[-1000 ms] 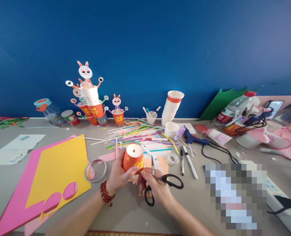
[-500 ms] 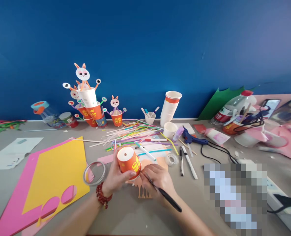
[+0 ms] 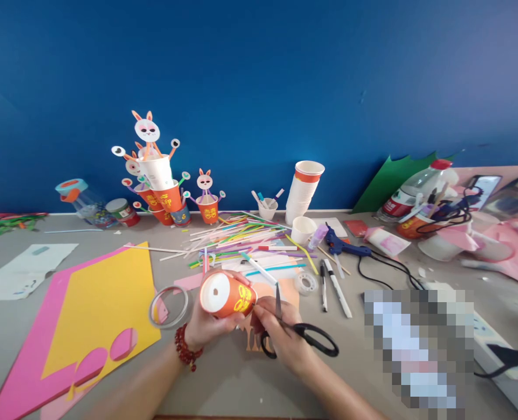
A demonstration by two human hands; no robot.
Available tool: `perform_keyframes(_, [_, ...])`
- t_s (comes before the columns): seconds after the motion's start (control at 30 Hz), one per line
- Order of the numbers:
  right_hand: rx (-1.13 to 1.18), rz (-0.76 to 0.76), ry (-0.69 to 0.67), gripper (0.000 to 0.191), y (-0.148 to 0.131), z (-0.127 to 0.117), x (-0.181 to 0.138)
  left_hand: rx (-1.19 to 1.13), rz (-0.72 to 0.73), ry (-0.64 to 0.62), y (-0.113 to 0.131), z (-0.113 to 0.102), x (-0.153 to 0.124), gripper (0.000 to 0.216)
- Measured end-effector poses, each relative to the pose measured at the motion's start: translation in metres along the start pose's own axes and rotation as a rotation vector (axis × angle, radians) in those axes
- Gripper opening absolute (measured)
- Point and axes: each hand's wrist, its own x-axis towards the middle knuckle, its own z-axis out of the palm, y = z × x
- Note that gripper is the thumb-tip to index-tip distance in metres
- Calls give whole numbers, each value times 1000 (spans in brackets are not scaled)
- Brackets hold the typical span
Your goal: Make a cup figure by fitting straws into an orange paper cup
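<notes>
My left hand (image 3: pixel 209 324) is wrapped round an orange paper cup (image 3: pixel 229 296), tipped on its side with its white base and a small hole facing me. My right hand (image 3: pixel 280 338) grips black-handled scissors (image 3: pixel 303 338), their blades pointing up beside the cup's rim. Both hands hover just above the grey table (image 3: pixel 224 379), over a peach paper cut-out (image 3: pixel 259 341). A red bead bracelet (image 3: pixel 184 353) circles my left wrist.
Yellow and pink foam sheets (image 3: pixel 97 303) and a tape ring (image 3: pixel 170 306) lie to the left. Several straws (image 3: pixel 237 239), pens (image 3: pixel 338 280), a blue glue gun (image 3: pixel 344 248), stacked cups (image 3: pixel 303 192) and bunny cup figures (image 3: pixel 163 186) sit behind. A blurred patch covers the right.
The cup has tipped further, its base turning toward me. My right hand has turned the scissors from lying flat and pointing right to blades upright beside the cup.
</notes>
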Motion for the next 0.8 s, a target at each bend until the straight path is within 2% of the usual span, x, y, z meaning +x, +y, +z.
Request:
perform_keyframes(0.13, [229,168,12,46,-6,3,2,29,18,-19,0,-1,1,50])
perform_keyframes(0.27, [280,207,8,46,-8,4,3,58,11,-4,-1,-2,0,48])
perform_keyframes(0.33, [154,131,3,43,-7,2,3,39,-8,2,-2,-1,-2,49])
perform_keyframes(0.47, [-325,-289,69,34,-6,-6,5,-88,-107,37,-6,-1,-7,58])
perform_keyframes(0.53, [-456,-413,112,32,-8,-10,7,-134,-154,56,-8,-2,-9,67])
perform_keyframes(0.63, [-526,-448,118,28,-11,-14,9,-106,-162,63,-7,-8,-7,70])
perform_keyframes(0.73, [-577,-489,78,23,-11,-16,9,-5,-91,38,-2,-13,-1,71])
perform_keyframes(0.8, [-617,-515,56,21,-10,-16,10,50,-44,15,3,-15,3,63])
